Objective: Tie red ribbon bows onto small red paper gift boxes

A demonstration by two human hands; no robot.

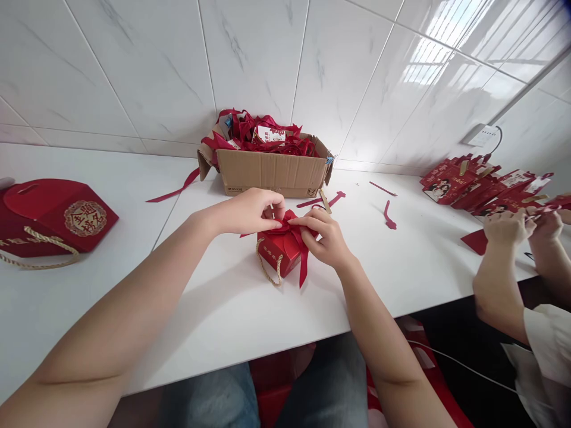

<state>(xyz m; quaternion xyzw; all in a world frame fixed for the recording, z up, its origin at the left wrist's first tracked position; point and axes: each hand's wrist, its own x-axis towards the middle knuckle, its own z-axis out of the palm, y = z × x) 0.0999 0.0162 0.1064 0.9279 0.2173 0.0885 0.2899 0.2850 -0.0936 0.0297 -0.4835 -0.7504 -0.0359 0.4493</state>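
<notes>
A small red gift box (279,252) with a twisted gold cord handle (269,273) stands on the white table in front of me. Dark red ribbon (304,267) crosses its top, one tail hanging down the near side. My left hand (254,213) pinches the ribbon at the top from the left, thumb against it. From the right, my right hand (325,235) grips the ribbon by the knot, fingers bent and pressed together. The knot itself is partly covered by my fingers.
Behind the box, a cardboard carton (272,172) overflows with red ribbons. Ribbon scraps (389,215) lie about. A large red box (57,217) stands at left. Several red gift boxes (464,181) are at right, near a co-worker's hands (508,227). The table's front edge (241,364) is close.
</notes>
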